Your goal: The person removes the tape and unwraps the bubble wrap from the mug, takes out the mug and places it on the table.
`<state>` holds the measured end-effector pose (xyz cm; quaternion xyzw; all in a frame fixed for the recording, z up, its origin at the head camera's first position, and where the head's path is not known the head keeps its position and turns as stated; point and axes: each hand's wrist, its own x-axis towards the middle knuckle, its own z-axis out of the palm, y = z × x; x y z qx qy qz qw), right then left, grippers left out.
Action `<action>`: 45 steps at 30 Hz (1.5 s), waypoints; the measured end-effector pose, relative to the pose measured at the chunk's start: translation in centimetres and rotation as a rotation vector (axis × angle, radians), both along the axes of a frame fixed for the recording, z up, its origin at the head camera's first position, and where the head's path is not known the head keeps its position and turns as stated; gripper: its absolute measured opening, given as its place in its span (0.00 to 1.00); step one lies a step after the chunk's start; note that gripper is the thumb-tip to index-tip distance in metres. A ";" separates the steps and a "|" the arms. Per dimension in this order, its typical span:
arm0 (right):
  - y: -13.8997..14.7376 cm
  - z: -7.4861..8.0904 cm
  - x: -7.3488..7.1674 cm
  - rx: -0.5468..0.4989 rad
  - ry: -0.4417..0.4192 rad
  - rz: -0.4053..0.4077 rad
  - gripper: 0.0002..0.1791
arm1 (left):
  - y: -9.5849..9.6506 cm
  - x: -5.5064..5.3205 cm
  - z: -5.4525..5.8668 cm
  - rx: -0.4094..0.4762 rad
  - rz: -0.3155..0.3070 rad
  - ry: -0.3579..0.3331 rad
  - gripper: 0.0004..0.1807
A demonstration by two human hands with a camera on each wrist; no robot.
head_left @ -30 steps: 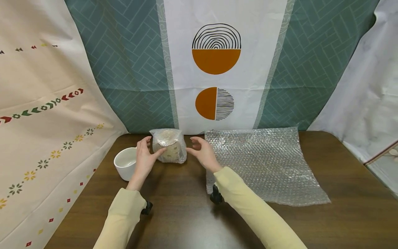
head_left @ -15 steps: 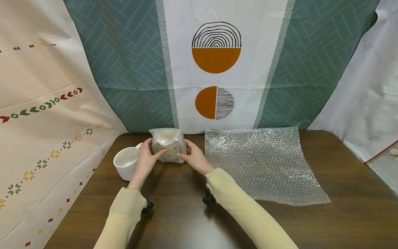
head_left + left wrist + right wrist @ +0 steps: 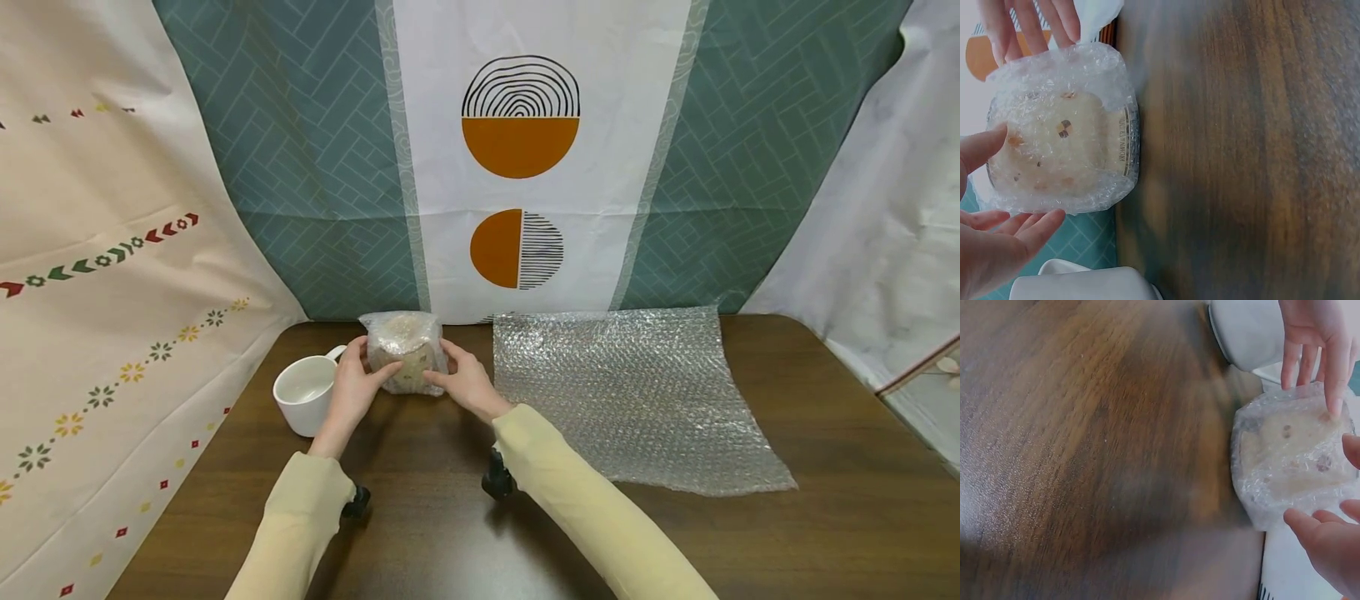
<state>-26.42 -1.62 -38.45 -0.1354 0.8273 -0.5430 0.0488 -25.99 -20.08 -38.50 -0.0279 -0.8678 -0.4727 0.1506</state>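
Observation:
A squat cream-coloured, brown-patterned object in bubble wrap (image 3: pixel 405 331) stands at the back of the table. Its exact kind is blurred by the wrap; in the left wrist view the bundle (image 3: pixel 1063 140) shows printed lettering near its base. My left hand (image 3: pixel 351 393) grips its left side, thumb across the front. On the opposite side my right hand (image 3: pixel 468 385) holds it the same way, thumb on the front and fingers along the side. The fingers behind the bundle are partly hidden. A white mug (image 3: pixel 302 410) stands just left of my left hand.
A flat sheet of bubble wrap (image 3: pixel 637 392) lies on the right half of the brown wooden table (image 3: pixel 435 517). Behind the table hangs a patterned cloth (image 3: pixel 517 192), close to the back edge. Another cloth (image 3: pixel 135 292) runs along the left side.
My right hand has moved left from beside the bundle and now holds its right side. The left hand has barely moved, and the mug and flat sheet stay put.

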 end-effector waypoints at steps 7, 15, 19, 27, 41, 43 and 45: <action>-0.1 0.2 0.6 0.004 0.006 -0.017 0.34 | -0.1 0.6 0.0 -0.034 0.007 -0.009 0.35; 0.2 0.6 1.6 -0.024 0.011 -0.027 0.28 | -0.4 1.8 0.0 -0.054 -0.009 -0.008 0.34; 0.3 0.7 1.9 -0.026 0.000 -0.033 0.25 | -0.6 2.3 -0.1 -0.064 -0.034 -0.003 0.34; 1.3 0.1 2.3 -0.024 0.039 -0.002 0.19 | -1.2 3.0 -0.1 -0.096 -0.078 -0.002 0.35; 3.0 1.4 1.7 0.018 0.051 0.041 0.20 | -3.0 3.1 0.5 -0.112 -0.156 -0.080 0.37; 3.0 1.4 1.4 0.010 0.059 0.040 0.23 | -3.3 3.1 0.7 -0.077 -0.191 -0.086 0.38; 3.0 1.5 1.3 -0.012 0.044 0.039 0.28 | -3.5 2.9 0.9 -0.044 -0.232 -0.085 0.40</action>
